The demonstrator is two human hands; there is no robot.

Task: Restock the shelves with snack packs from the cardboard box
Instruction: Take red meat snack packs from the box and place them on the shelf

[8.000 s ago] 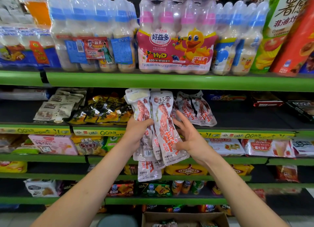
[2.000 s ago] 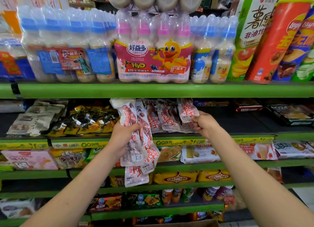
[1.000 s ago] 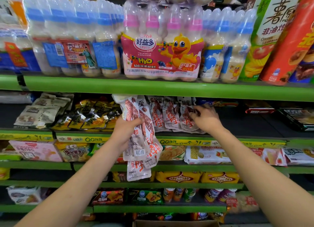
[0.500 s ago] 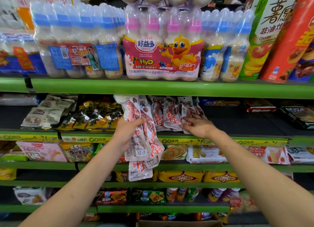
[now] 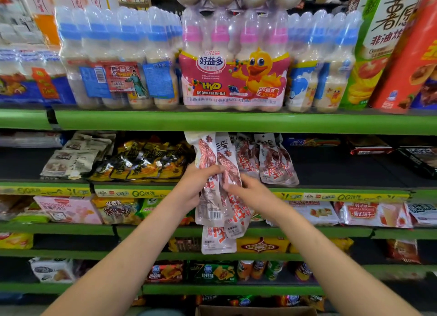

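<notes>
Here, left hand (image 5: 192, 188) around snack packs (image 5: 216, 197), right hand (image 5: 246, 192) touching

— What stands on the top shelf?
— A pink-capped bottle pack with a yellow duck (image 5: 234, 79), blue-capped bottle packs (image 5: 118, 62) left of it, and a red chip canister (image 5: 406, 62) at the far right.
— And lower down?
— Black-and-yellow sachets (image 5: 144, 162), and a pink biscuit pack (image 5: 68, 209) one shelf below.
</notes>
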